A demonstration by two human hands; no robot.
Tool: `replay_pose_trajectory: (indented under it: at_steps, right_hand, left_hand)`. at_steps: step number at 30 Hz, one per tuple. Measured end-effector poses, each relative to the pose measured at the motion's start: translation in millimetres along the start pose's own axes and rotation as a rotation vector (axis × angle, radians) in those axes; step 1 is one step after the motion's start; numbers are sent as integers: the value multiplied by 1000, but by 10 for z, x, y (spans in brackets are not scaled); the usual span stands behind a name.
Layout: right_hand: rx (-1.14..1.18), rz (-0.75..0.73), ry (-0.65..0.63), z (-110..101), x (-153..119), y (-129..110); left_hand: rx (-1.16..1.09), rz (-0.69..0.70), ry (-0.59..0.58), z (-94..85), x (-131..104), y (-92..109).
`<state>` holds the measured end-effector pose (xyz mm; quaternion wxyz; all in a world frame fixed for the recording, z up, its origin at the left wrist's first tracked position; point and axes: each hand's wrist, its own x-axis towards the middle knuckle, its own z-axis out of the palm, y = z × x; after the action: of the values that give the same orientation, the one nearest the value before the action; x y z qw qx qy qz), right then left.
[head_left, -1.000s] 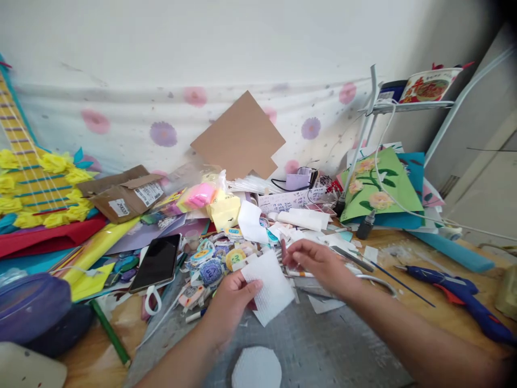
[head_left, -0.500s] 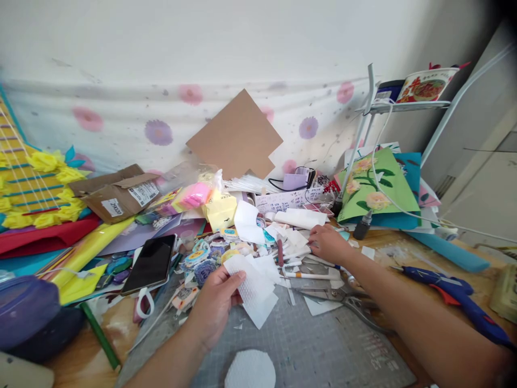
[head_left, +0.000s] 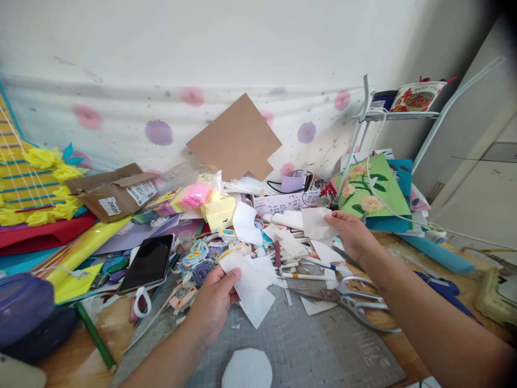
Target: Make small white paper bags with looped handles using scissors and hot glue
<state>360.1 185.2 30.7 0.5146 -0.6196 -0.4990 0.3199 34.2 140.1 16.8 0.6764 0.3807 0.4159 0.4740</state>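
White textured paper pieces [head_left: 255, 293] are pinched between the thumb and fingers of my left hand [head_left: 216, 304], above the grey cutting mat [head_left: 299, 345]. My right hand [head_left: 353, 231] grips a small off-white paper square [head_left: 317, 223] by its right edge, over the heap of scraps and pens. Large scissors [head_left: 359, 302] lie below my right hand, their blades pointing left. A round white textured piece [head_left: 247, 369] rests on the mat at the bottom. A brown-handled tool [head_left: 278, 253] stands out among the scraps between my hands.
A black phone [head_left: 147, 264], a green stick [head_left: 95, 337] and a purple bowl [head_left: 24, 304] are at the left. Behind lie a cardboard box [head_left: 115, 194] and a yellow packet [head_left: 218, 211]. A blue glue gun [head_left: 440, 288] and a metal rack [head_left: 398, 115] are at the right.
My right hand has lifted and moved right from the heap, now with a paper square in its fingers. My left hand has barely moved. The view has shifted slightly.
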Motion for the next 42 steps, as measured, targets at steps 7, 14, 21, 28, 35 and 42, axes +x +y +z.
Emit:
replay_pose_trajectory:
  at_steps: [7, 14, 21, 28, 35, 42]
  right_hand:
    - [134, 96, -56, 163, -172, -77]
    - [117, 137, -40, 138, -166, -19]
    - [239, 27, 116, 125, -406, -234]
    - [310, -133, -101, 854, -1065, -589]
    - [264, -329, -358, 1106, -1296, -832]
    - [284, -461, -402, 968, -1269, -937]
  left_hand:
    - [30, 11, -58, 9, -15, 14]
    - [37, 18, -77, -8, 1, -12]
    - [-49, -54, -74, 29, -44, 37]
    - [-62, -256, -242, -35, -76, 49]
    - [-85, -325, -345, -131, -19, 12]
    - [-128, -307, -414, -115, -50, -23]
